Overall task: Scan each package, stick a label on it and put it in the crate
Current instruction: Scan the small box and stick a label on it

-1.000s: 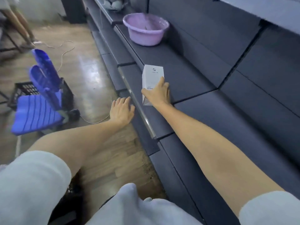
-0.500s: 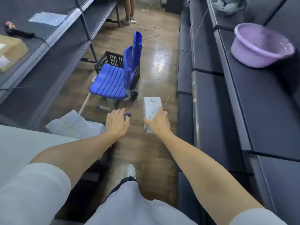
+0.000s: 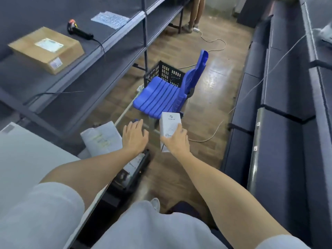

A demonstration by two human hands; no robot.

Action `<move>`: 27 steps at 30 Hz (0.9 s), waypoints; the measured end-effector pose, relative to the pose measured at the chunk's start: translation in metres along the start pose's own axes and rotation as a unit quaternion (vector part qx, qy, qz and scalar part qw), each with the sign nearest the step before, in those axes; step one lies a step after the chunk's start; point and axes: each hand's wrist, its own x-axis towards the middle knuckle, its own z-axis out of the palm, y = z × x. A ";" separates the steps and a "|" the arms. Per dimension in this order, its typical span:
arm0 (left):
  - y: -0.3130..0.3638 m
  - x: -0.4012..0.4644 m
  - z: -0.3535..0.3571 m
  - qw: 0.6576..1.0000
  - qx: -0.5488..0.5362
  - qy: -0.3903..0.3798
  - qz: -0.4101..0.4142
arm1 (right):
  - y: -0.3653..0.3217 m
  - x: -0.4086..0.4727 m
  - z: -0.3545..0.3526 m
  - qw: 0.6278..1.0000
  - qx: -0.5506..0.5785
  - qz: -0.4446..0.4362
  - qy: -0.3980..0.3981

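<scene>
Since a moment ago the small white package (image 3: 169,126) has come off the dark shelf on the right and swung out over the aisle, and the view has turned left with it, so the left-hand shelving now shows. The right hand (image 3: 177,142) grasps the package from behind, thumb and fingers curled round its lower half, holding it upright in the air over the wooden floor (image 3: 212,97). The left hand (image 3: 134,136) reaches forward just left of it, fingers straight and released, holding nothing, apart from the package.

On the left shelf (image 3: 75,72), far from the hands, lies a flat cardboard box (image 3: 46,49) with a label on its top, and just beyond it a black handheld scanner (image 3: 79,30) with its cord trailing off the edge. A clear plastic sheet (image 3: 110,19) lies farther along the same shelf. Down the aisle a blue plastic chair (image 3: 167,94) stands in front of a black crate (image 3: 164,73) on the floor. Under the left hand there are white papers (image 3: 101,139) and a dark bin (image 3: 133,169) near the floor; the blur keeps me from saying what is in it. A white cable (image 3: 213,42) snakes across the floor at the far end, where another person's legs (image 3: 195,13) stand.
</scene>
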 end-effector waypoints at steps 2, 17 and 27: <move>-0.007 0.014 -0.006 1.000 -0.004 0.012 -0.021 | -0.014 0.017 0.001 1.000 -0.009 -0.027 -0.013; -0.009 0.130 -0.039 0.970 -0.029 0.098 -0.220 | -0.111 0.196 -0.006 0.966 -0.103 -0.198 -0.132; 0.014 0.200 -0.067 0.939 -0.022 0.153 -0.308 | -0.158 0.287 -0.028 0.936 -0.131 -0.281 -0.167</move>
